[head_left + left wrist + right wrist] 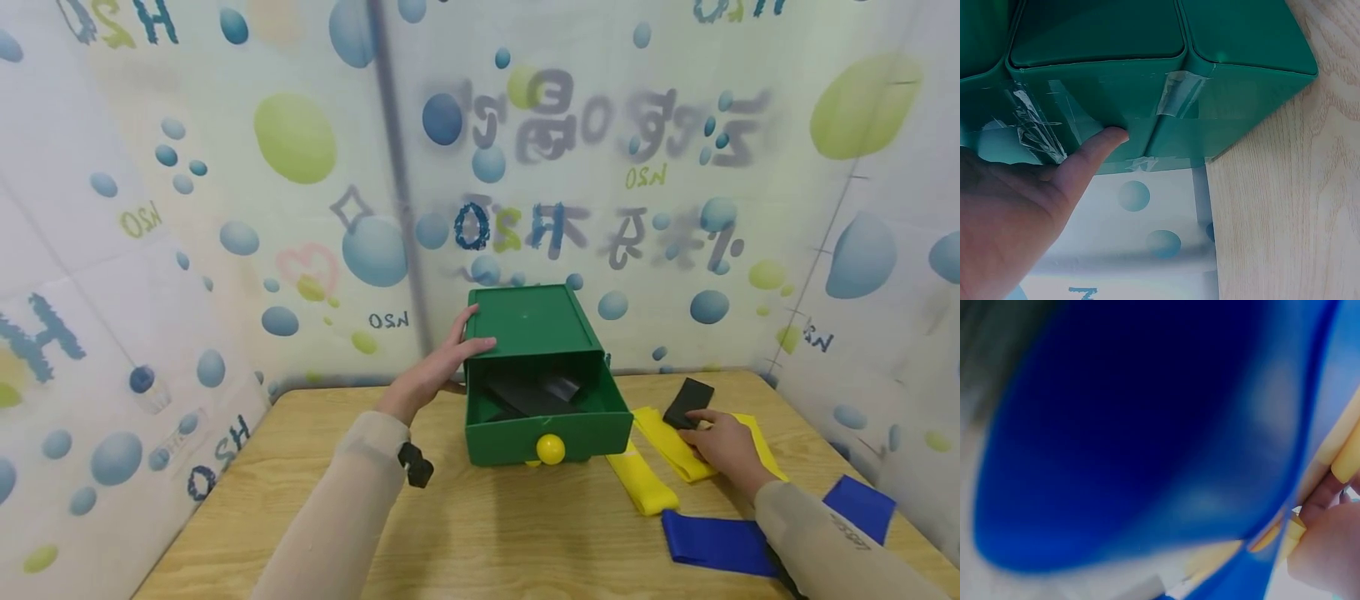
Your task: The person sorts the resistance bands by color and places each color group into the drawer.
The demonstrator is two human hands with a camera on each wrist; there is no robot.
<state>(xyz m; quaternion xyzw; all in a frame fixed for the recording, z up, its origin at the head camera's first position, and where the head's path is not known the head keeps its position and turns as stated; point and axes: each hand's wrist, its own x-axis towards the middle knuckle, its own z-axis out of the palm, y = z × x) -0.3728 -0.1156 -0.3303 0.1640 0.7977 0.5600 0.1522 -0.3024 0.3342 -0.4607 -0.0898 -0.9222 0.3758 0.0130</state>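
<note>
At right of centre in the head view, the lower end of a black piece (692,397) seems to be pinched between finger and thumb of the right hand (726,450); the right wrist view is too blurred for firmness to be judged. At centre, the left side of a green drawer box (534,318) is touched by the left hand (435,372), with fingers spread and nothing enclosed by them.

Partway progress is suggested: the drawer (501,442) is already pulled out and dark pieces (527,395) are held inside it, while the black piece, two yellow strips (640,482) and blue strips (712,543) at lower right are not in it. The drawer is not yet closed.

The black piece is matt, flat-faced and roughly rectangular, and is seen tilted beside the yellow strips. The green box is smooth, and a round yellow knob (551,449) is fixed to its drawer front. In the left wrist view, clear tape (1181,94) is seen across its seams. All is carried by a wood-grained surface (427,533), backed by a patterned curtain (187,333).
</note>
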